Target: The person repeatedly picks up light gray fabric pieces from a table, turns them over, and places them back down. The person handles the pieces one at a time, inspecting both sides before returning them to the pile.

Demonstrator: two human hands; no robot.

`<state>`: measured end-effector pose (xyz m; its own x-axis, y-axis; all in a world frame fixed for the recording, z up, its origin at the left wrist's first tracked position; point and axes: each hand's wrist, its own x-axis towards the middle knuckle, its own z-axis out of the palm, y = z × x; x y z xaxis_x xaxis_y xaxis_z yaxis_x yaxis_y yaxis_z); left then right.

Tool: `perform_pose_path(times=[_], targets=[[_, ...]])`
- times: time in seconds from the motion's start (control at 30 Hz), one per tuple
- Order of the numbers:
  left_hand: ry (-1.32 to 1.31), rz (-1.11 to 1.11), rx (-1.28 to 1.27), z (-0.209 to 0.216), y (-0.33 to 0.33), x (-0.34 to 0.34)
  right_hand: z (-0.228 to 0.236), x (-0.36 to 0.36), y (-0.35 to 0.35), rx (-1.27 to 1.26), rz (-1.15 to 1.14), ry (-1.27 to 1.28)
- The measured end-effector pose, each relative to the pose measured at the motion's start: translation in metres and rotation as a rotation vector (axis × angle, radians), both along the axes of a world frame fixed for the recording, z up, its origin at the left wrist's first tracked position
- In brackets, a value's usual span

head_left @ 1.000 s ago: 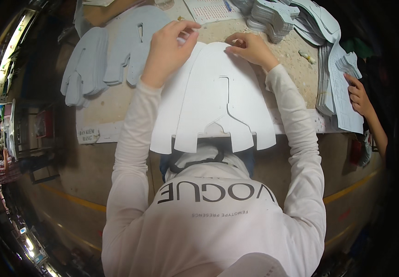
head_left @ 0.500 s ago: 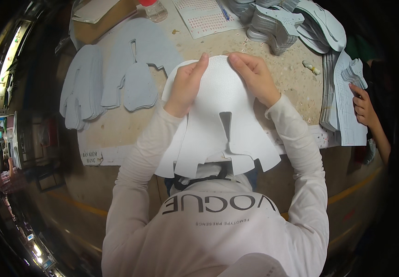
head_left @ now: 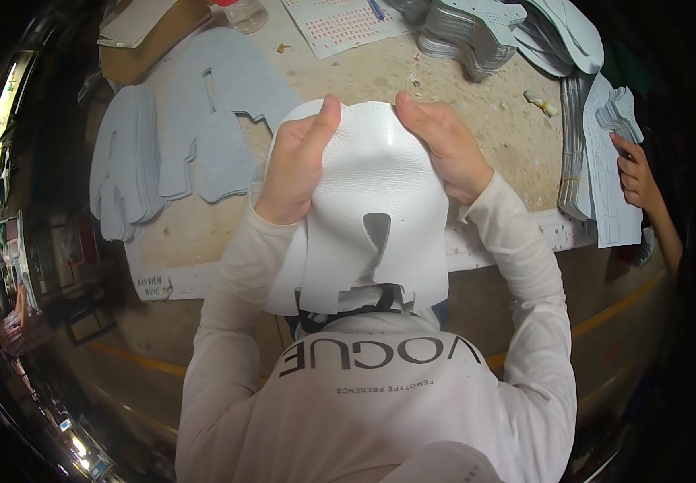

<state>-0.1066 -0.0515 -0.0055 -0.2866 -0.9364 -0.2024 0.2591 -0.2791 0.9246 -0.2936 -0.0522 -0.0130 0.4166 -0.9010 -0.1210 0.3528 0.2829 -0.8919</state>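
Note:
A white grained leather shoe-upper piece (head_left: 376,173), with a notch in its middle and stepped lower edges, hangs between my two hands above the near side of the table. My left hand (head_left: 295,165) grips its upper left edge, thumb on top and fingers beneath. My right hand (head_left: 448,149) pinches the upper right edge the same way. Between the thumbs the leather bows and shows creases. Part of another white layer shows under the left side; how many layers I hold, I cannot tell. The fingertips are hidden behind the leather.
Stacks of pale cut pieces (head_left: 126,161) and larger ones (head_left: 215,105) lie on the left. Behind are a cardboard box (head_left: 150,40), a clear jar (head_left: 245,14), a printed sheet (head_left: 344,32) and grey bundled pieces (head_left: 472,40). Another person's hand (head_left: 636,173) touches a paper (head_left: 621,213) at right.
My hands have bent the white piece: its top dips between the thumbs, creases show across it, and its lower flaps have drawn inward. The view has shifted slightly.

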Motion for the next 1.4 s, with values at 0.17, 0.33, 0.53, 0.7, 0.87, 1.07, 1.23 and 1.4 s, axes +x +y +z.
perform_pose_path(times=[0.17, 0.33, 0.53, 0.7, 0.87, 1.07, 1.23, 1.4], targets=[[-0.018, 0.002, 0.004, 0.000, -0.001, 0.000, 0.001, 0.001, -0.001, -0.014, -0.006, 0.042], [-0.042, 0.000, -0.021, -0.002, -0.002, 0.001, 0.002, 0.002, 0.000, 0.022, 0.001, 0.030], [-0.140, -0.038, -0.123, -0.003, -0.011, 0.007, -0.003, 0.005, -0.003, 0.013, -0.041, 0.069], [-0.411, -0.065, -0.339, -0.013, -0.028, 0.005, -0.002, 0.003, -0.027, -0.465, 0.006, 0.666], [-0.593, 0.033, -0.592, -0.033, -0.044, -0.006, -0.003, 0.006, -0.058, -0.699, 0.136, 0.908], [-0.645, 0.179, -0.617, -0.048, -0.058, 0.000, -0.018, 0.019, -0.069, -0.318, 0.173, 0.686], [-0.681, 0.216, -0.567, -0.057, -0.062, -0.001, -0.019, 0.009, -0.049, -0.093, 0.291, 0.513], [-0.697, 0.203, -0.512, -0.056, -0.063, 0.000, -0.016, -0.001, -0.010, -0.116, 0.272, 0.442]])
